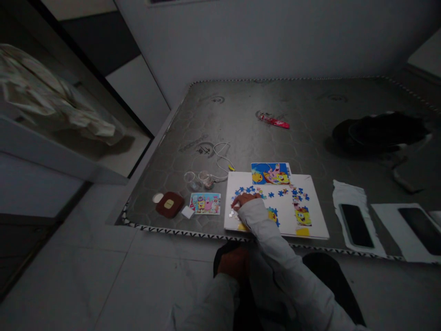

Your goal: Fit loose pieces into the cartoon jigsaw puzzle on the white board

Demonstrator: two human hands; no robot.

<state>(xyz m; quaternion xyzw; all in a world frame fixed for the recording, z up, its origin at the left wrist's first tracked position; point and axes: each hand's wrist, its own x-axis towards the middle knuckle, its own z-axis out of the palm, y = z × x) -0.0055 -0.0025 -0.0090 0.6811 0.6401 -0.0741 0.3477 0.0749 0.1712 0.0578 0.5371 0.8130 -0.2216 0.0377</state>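
My right hand is over the left part of a white board, fingers curled down among loose jigsaw pieces; whatever the fingertips hold is too small to make out. Light-backed pieces lie just beside them. Partly joined cartoon sections sit on the board's right side, and another joined section shows beyond my sleeve. A cartoon picture card rests on the far edge. My left hand is down at my knee, below the board, with its fingers not clearly visible.
Left of the board lie a second cartoon card, a brown case, a small white square, two clear cups and a white cord. Phones lie on the right. A red packet and a dark bag-like object are farther back.
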